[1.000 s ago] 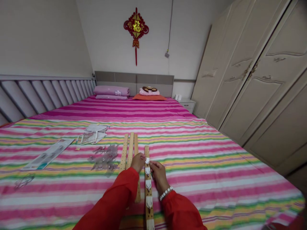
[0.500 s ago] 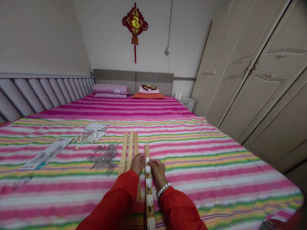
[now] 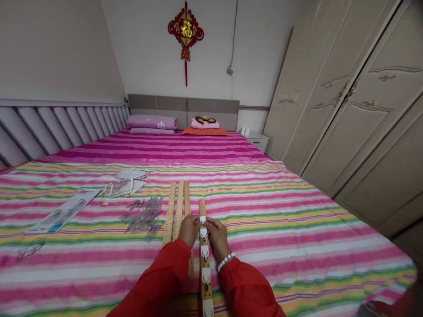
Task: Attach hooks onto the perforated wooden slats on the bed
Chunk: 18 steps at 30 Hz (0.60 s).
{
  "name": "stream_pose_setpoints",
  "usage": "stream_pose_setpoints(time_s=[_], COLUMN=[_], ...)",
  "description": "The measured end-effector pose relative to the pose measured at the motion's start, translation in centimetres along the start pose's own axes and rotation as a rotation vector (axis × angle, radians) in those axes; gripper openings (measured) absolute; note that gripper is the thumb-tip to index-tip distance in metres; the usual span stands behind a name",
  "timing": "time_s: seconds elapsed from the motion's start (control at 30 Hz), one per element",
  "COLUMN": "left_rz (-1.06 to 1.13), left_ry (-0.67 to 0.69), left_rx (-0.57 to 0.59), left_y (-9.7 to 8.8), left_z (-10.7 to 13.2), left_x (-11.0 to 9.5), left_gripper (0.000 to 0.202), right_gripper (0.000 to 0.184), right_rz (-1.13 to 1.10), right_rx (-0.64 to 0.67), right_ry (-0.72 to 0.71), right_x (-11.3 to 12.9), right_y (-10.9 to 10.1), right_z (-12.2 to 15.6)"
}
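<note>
A narrow wooden strip with holes lies lengthwise before me, bearing a row of white hooks with metal loops. The farthest white hook is between my hands. My left hand pinches its left side with closed fingers. From the right, the fingertips of my right hand are closed on the same hook near its metal loop. Several more wooden strips lie just left of it, partly hidden by my left hand and sleeve.
Left of the strips lie small clear packets with metal parts, white packaging, a long printed card and crumpled clear plastic. All rest on a striped bedspread. A wardrobe stands along the right.
My left hand has shifted very slightly down at the farthest hook. My right hand stays almost in place, and the strips lie as before.
</note>
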<state>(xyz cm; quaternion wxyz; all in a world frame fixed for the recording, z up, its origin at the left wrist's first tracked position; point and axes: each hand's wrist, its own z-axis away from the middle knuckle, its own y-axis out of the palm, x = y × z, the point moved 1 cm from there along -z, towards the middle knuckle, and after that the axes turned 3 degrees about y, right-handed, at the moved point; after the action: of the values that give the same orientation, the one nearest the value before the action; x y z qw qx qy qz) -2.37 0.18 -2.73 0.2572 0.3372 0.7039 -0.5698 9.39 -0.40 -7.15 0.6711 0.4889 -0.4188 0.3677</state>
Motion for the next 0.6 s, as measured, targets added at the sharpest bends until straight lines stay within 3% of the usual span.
stream_pose_setpoints(time_s=[0.17,0.6], left_rz=[-0.062,0.056], left_ry=[0.032,-0.041], left_rx=[-0.020,-0.039], left_y=[0.0,0.1], left_z=[0.2,0.2], left_x=[-0.1,-0.4], left_gripper=[0.019,0.022], right_gripper=[0.031,0.033], right_rz=[0.010,0.020], right_rx=[0.004,0.023], right_ry=[-0.007,-0.018], right_x=[-0.2,1.1], right_y=[0.0,0.4], right_z=[-0.1,0.6])
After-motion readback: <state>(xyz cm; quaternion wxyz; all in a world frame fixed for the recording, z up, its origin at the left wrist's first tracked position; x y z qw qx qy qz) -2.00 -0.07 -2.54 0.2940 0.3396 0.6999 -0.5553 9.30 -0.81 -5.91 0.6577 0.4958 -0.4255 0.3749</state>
